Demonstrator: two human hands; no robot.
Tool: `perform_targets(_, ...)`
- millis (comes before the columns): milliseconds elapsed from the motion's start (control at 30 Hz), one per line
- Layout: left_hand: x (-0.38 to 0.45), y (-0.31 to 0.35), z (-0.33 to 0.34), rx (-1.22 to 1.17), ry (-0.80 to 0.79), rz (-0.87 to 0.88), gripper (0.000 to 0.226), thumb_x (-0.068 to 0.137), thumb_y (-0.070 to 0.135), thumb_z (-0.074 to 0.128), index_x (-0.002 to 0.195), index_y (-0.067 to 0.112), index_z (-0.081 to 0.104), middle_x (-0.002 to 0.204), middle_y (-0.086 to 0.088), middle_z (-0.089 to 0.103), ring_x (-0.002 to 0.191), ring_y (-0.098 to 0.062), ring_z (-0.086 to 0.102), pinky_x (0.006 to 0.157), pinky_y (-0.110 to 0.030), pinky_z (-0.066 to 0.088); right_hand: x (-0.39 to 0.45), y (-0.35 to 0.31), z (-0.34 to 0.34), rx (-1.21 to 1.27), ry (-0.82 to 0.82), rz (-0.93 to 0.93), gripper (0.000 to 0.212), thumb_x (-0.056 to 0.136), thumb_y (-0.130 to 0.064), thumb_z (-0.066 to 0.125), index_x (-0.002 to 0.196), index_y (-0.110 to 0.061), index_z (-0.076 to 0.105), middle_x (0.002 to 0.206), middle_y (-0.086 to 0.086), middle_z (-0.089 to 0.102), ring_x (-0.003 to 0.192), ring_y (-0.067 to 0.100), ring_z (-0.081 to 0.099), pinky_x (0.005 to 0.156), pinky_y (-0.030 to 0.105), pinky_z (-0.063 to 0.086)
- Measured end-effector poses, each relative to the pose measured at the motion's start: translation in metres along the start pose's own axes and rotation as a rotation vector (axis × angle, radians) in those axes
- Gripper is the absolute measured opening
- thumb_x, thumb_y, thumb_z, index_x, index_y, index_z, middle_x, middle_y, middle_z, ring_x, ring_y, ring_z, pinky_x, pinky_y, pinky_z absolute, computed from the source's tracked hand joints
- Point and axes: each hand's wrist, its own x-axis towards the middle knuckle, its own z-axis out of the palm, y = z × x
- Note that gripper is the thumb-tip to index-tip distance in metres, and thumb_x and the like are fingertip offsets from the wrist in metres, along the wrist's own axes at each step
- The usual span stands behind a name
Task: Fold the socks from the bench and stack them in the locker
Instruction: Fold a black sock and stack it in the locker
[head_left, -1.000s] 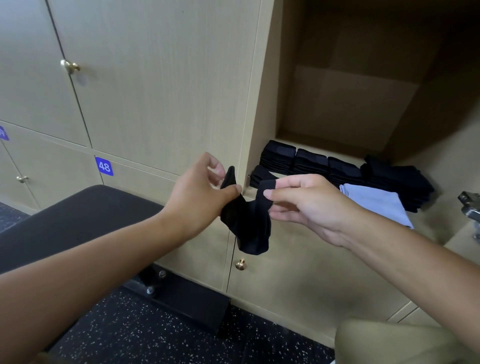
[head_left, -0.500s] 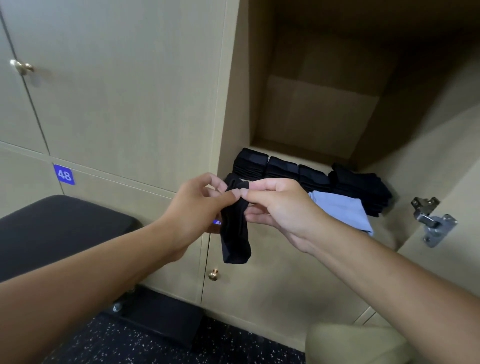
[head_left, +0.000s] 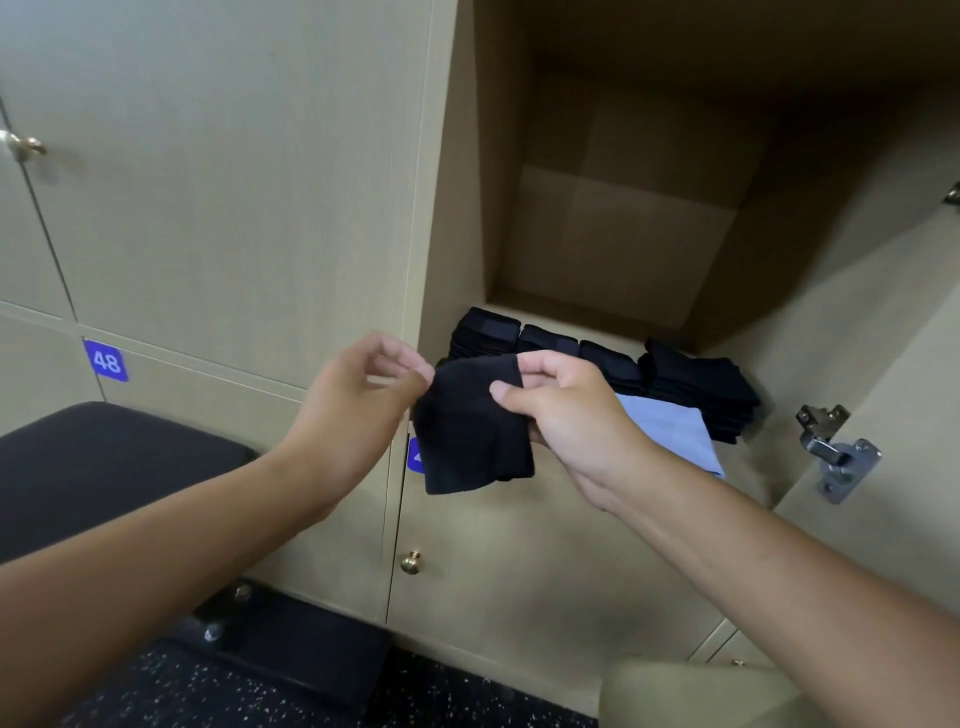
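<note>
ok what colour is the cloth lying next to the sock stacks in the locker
Light blue; the cloth shows in the head view, partly behind the right hand.

- one view only, from a camera worn on the person's head, so no second view shares any of the scene
- it looks forward and down along both forearms, with the left hand (head_left: 358, 400) and right hand (head_left: 566, 421) near the middle of the picture
- it faces a wall of lockers close in, looking straight into the open locker (head_left: 613, 249)
- the wide lens bends the door edges and takes in the bench (head_left: 104, 467) at lower left and speckled floor (head_left: 218, 691) below
</note>
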Motion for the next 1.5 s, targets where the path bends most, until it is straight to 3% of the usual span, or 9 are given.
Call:
perform_targets(133, 0.008, 0.0, -0.01, 0.025, 0.023, 0.006, 0.021, 0.1, 0.028, 0.064, 0.111, 0.035, 0.048, 0.116, 0.008, 0.06, 0.103, -0.013, 0.061, 0.074, -0.022, 0.04, 0.002, -0.004, -0.009, 0.099, -0.041, -0.009, 0.034, 0.09, -0.017, 0.071, 0.123, -0.014, 0.066, 0.118, 0.005, 0.074, 0.113, 0.023, 0.07, 0.105, 0.051, 0.051)
perform_targets(300, 0.007, -0.003, -0.017, -0.227, -0.33, -0.071, 0.045, 0.09, 0.036, 0.065, 0.128, 0.036, 0.039, 0.078, 0.006, 0.071, 0.079, -0.014, 0.067, 0.081, -0.042, 0.058, 0.001, -0.007, -0.019, 0.198, -0.132, -0.017, 0.024, 0.101, -0.005, 0.057, 0.123, -0.008, 0.064, 0.114, 0.007, 0.076, 0.11, 0.023, 0.071, 0.105, 0.049, 0.051)
perform_targets(400, 0.002, -0.003, -0.014, -0.227, -0.387, -0.088, 0.059, 0.082, 0.033, 0.071, 0.132, 0.036, 0.041, 0.088, 0.0, 0.075, 0.084, -0.02, 0.072, 0.08, -0.043, 0.063, 0.002, -0.005, -0.02, 0.192, -0.135, -0.008, 0.024, 0.101, -0.006, 0.057, 0.124, -0.007, 0.065, 0.115, 0.008, 0.076, 0.111, 0.025, 0.071, 0.105, 0.05, 0.051)
perform_targets(667, 0.005, -0.009, -0.01, -0.195, -0.231, -0.089, 0.035, 0.095, 0.013, 0.07, 0.128, 0.013, 0.061, 0.108, -0.006, 0.079, 0.102, -0.023, 0.075, 0.078, -0.038, 0.064, 0.003, 0.0, -0.018, 0.158, -0.077, 0.004, 0.025, 0.099, -0.008, 0.062, 0.124, -0.008, 0.064, 0.111, 0.005, 0.077, 0.104, 0.02, 0.073, 0.091, 0.039, 0.058)
perform_targets(833, 0.007, -0.013, -0.009, -0.137, -0.134, -0.031, 0.019, 0.101, 0.019, 0.063, 0.119, 0.014, 0.069, 0.1, -0.002, 0.08, 0.092, -0.018, 0.078, 0.068, -0.029, 0.061, -0.001, -0.001, -0.014, 0.222, -0.145, 0.061, 0.044, 0.094, -0.018, 0.072, 0.134, -0.012, 0.055, 0.118, 0.005, 0.074, 0.106, 0.018, 0.073, 0.096, 0.039, 0.058)
perform_targets(967, 0.011, -0.015, -0.004, -0.13, 0.008, -0.032, 0.011, 0.101, 0.018, 0.063, 0.112, 0.014, 0.062, 0.094, -0.009, 0.077, 0.065, -0.009, 0.073, 0.048, -0.019, 0.052, -0.002, 0.003, -0.008, 0.254, -0.154, 0.054, 0.063, 0.089, -0.004, 0.074, 0.131, -0.027, 0.034, 0.11, 0.003, 0.077, 0.109, 0.023, 0.072, 0.097, 0.045, 0.057)
perform_targets(1133, 0.011, -0.011, 0.003, -0.112, 0.045, 0.0, 0.038, 0.099, 0.01, 0.064, 0.118, 0.025, 0.034, 0.11, -0.01, 0.066, 0.071, -0.016, 0.071, 0.046, -0.016, 0.051, 0.0, 0.01, -0.009, 0.142, -0.106, -0.013, 0.028, 0.093, 0.001, 0.066, 0.105, -0.019, 0.05, 0.088, 0.005, 0.073, 0.088, 0.026, 0.067, 0.084, 0.038, 0.055)
perform_targets(1300, 0.015, -0.008, 0.008, -0.094, -0.135, 0.049, 0.025, 0.097, 0.008, 0.067, 0.112, 0.025, 0.058, 0.121, -0.005, 0.063, 0.08, -0.015, 0.076, 0.057, -0.021, 0.056, 0.004, 0.01, -0.02, 0.028, -0.04, -0.035, 0.019, 0.095, -0.008, 0.066, 0.097, -0.025, 0.073, 0.085, 0.008, 0.051, 0.083, 0.021, 0.053, 0.071, 0.033, 0.045)
perform_targets(1500, 0.016, 0.0, 0.014, -0.093, -0.236, 0.048, 0.055, 0.087, 0.001, 0.076, 0.132, 0.025, 0.055, 0.123, 0.002, 0.059, 0.07, -0.018, 0.074, 0.055, -0.018, 0.055, 0.006, 0.001, -0.041, -0.051, -0.024, -0.032, 0.018, 0.091, -0.014, 0.074, 0.106, -0.024, 0.075, 0.089, 0.003, 0.056, 0.065, 0.006, 0.055, 0.054, 0.015, 0.042)
